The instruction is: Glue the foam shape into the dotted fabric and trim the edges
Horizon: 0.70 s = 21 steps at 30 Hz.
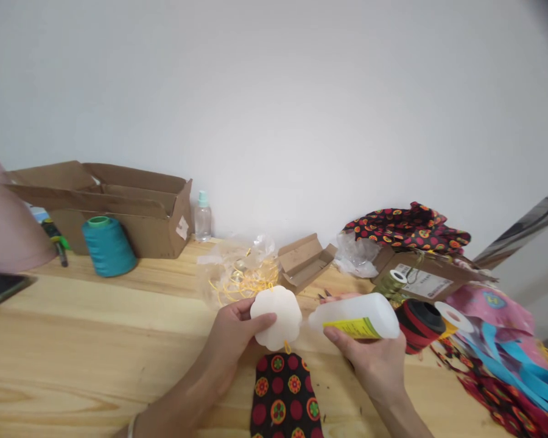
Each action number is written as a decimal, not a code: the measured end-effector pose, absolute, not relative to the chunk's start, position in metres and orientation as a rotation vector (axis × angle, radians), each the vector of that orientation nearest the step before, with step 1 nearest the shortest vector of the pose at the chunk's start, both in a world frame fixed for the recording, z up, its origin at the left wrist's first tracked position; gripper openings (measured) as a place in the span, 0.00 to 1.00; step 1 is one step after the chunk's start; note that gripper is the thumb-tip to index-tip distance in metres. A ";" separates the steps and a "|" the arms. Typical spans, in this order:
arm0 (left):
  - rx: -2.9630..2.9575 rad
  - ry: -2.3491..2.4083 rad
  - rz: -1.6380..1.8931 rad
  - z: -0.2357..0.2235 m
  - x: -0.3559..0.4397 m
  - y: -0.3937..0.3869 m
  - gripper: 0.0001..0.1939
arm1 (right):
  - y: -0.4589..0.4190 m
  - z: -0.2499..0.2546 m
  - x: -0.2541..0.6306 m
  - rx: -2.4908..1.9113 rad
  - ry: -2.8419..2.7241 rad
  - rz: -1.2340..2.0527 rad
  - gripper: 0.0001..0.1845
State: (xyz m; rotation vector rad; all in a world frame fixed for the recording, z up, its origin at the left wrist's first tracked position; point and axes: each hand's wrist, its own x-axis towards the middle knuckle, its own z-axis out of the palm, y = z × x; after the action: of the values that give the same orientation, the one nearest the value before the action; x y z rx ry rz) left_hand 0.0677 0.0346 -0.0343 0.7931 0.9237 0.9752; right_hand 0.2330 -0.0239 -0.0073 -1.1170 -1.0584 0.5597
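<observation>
My left hand (237, 328) pinches a white scalloped disc (281, 313) by its left edge, thumb on the face. Small yellow cord loops show at the disc's top and bottom. In my right hand (374, 359) lies a white plastic bottle (379, 313) with a yellow label, tipped sideways so that its narrow end points left at the disc. Whether the bottle's tip touches the disc I cannot tell; it looks blurred. Just below the disc, a dark patterned fabric piece (285, 395) with red and orange circles lies on the wooden table (95, 347).
Behind are an open cardboard box (119, 210), a teal thread cone (108, 246), a spray bottle (203, 218), a plastic bag of yellow cord (244, 274) and a small carton (304, 261). Thread spools (420, 322), blue ribbon (520, 365) and fabric scraps crowd the right side.
</observation>
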 end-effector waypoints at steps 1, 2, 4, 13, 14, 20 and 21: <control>0.792 0.928 0.974 -0.034 0.068 0.035 0.18 | -0.024 -0.007 0.233 -1.113 -1.051 0.557 0.19; 0.791 0.931 0.974 -0.034 0.068 0.034 0.18 | -0.024 -0.007 0.232 -1.105 -1.038 0.553 0.19; 0.788 0.937 0.976 -0.034 0.068 0.034 0.18 | -0.024 -0.007 0.231 -1.092 -1.000 0.537 0.20; 0.777 0.912 0.970 -0.031 0.068 0.032 0.17 | -0.026 -0.004 0.226 -1.082 -0.965 0.492 0.16; 0.776 0.910 0.969 -0.030 0.068 0.031 0.16 | -0.026 -0.004 0.227 -1.088 -0.964 0.484 0.16; 0.791 0.882 0.969 -0.027 0.069 0.029 0.17 | -0.025 -0.005 0.236 -1.102 -1.023 0.533 0.16; 0.793 0.878 0.967 -0.027 0.069 0.029 0.17 | -0.025 -0.005 0.238 -1.114 -1.027 0.543 0.16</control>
State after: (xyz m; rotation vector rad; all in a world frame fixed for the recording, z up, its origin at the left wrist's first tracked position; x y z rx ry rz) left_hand 0.0690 0.0290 -0.0271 0.7926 0.8778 0.9673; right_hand 0.2377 -0.0252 -0.0053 -1.1139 -1.0270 0.5432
